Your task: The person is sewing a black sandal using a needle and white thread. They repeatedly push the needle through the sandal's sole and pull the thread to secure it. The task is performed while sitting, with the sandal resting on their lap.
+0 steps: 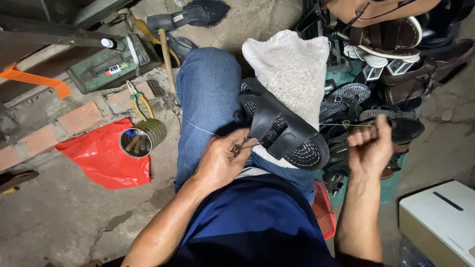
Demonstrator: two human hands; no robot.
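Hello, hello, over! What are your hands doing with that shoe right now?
Left hand pinching a small tool at the black sandal on the lap. Right hand closed on taut thread. White cloth under sandal; nothing blocking.

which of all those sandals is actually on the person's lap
The black two-strap sandal lying on the white cloth over the knee; the other sandals sit piled on the floor to the right.

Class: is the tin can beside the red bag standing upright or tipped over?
Tipped over. The tin can lies on its side, its open mouth facing the camera, tools showing inside.
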